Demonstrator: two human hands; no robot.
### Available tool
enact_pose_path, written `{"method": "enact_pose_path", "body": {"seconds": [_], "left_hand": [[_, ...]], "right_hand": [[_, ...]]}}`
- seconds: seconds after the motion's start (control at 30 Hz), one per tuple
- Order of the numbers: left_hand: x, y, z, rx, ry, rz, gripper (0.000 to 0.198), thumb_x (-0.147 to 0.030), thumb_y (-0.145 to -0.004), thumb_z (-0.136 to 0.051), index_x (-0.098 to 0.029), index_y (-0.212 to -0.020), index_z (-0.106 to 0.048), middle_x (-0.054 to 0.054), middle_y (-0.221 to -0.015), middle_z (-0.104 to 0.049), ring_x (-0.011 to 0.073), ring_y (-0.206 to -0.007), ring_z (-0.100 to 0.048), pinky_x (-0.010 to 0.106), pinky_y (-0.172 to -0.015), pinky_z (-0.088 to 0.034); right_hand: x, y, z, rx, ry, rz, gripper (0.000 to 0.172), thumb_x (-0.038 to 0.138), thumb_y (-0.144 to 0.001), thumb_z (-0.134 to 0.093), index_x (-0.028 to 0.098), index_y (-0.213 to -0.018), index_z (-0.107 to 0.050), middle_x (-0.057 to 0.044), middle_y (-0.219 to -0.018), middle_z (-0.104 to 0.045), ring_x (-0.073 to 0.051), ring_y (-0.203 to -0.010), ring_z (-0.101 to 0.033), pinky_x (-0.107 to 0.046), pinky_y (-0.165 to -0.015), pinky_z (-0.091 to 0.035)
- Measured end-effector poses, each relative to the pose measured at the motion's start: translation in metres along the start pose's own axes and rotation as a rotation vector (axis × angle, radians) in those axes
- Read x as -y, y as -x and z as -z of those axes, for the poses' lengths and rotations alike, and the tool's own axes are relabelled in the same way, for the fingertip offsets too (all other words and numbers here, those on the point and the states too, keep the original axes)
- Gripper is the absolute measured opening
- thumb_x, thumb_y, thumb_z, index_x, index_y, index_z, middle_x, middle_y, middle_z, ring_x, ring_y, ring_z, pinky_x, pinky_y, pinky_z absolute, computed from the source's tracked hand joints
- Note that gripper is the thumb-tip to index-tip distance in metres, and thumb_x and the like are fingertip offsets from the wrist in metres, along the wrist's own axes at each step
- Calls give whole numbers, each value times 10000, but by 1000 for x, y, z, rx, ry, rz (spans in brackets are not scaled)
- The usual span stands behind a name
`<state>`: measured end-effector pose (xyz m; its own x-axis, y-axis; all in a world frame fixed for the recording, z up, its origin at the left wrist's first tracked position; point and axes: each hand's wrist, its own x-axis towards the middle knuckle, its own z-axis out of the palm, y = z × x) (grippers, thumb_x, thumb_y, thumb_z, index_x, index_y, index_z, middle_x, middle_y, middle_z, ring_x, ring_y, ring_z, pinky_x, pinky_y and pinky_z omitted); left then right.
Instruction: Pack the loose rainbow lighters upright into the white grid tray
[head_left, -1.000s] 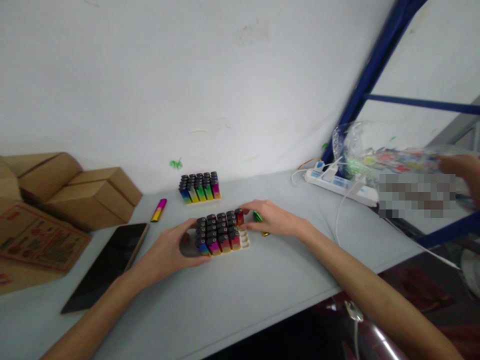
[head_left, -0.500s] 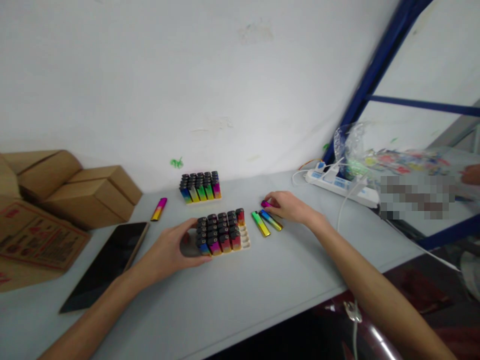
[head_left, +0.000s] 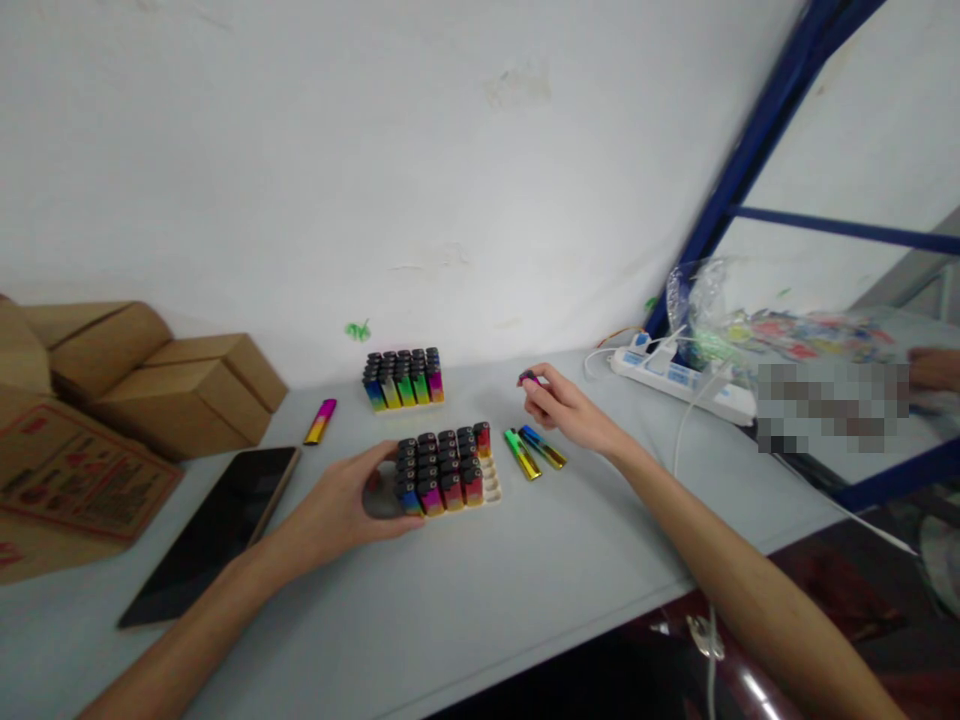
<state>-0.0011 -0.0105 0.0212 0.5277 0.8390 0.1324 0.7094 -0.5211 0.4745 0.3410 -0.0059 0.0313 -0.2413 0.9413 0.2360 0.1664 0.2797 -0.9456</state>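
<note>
A white lighter tray stands mid-table, packed with upright black-topped lighters in shiny rainbow colours; bare slots show along its right end. My left hand grips the tray's left end, thumb at the near side and fingers at the far side. Pinched between the fingertips of my right hand is a lighter, raised off the table; a dark top and some purple show, and my fingers cover the rest. Below that hand lie a green-and-gold lighter and a blue-and-gold lighter.
A second full lighter tray stands by the wall. One pink-and-yellow lighter lies left of it, near a dark tablet and cardboard boxes. At right are a power strip, a plastic bag and another person's hand.
My right hand has lifted the purple lighter from beside the two loose ones, turning it up. My left hand keeps its place on the tray. The view has shifted slightly.
</note>
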Motion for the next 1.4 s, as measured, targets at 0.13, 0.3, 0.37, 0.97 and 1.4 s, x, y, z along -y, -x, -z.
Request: {"method": "enact_pose_path", "body": {"seconds": [0.13, 0.3, 0.37, 0.97, 1.4], "left_hand": [[-1, 0, 0, -3, -8, 6, 684, -576, -673, -802, -171, -1203, -652, 40, -907, -755, 249, -773, -698, 311, -698, -540], [1, 0, -1, -14, 4, 15, 729, -573, -661, -815, -157, -1236, -649, 67, -961, -771, 259, -794, -711, 326, -738, -563], [2, 0, -1, -25, 7, 16, 742, -577, -652, -819, -158, -1240, -648, 72, -978, -775, 262, -792, -712, 339, -747, -571], [-1, 0, 1, 10, -1, 14, 685, -545, -689, -808, -171, -1234, -630, 67, -1001, -770, 253, -817, -712, 317, -729, -555], [2, 1, -1, -13, 4, 18, 742, -546, -665, -825, -181, -1279, -622, 81, -1011, -780, 264, -836, -721, 341, -769, -569]], "right_hand": [[4, -2, -6, -39, -134, -134, 597, 753, -953, -435, 207, -721, -500, 95, -577, -248, -82, -473, -224, -235, -453, -194], [0, -5, -9, -145, -196, -208, 515, 585, -950, -395, 247, -567, -327, 82, -516, -211, -81, -447, -153, -240, -427, -123], [-2, -6, -9, -161, -242, -245, 463, 509, -946, -354, 253, -562, -310, 82, -503, -200, -85, -440, -124, -239, -417, -110], [3, -5, -15, -44, -381, -103, 494, 673, -961, -536, 189, -977, -632, 51, -710, -417, -99, -558, -384, -245, -535, -345], [11, 7, -19, 172, 5, -42, 354, 503, -866, -787, 152, -899, -758, -41, -820, -741, -169, -767, -663, -300, -758, -537]]}}
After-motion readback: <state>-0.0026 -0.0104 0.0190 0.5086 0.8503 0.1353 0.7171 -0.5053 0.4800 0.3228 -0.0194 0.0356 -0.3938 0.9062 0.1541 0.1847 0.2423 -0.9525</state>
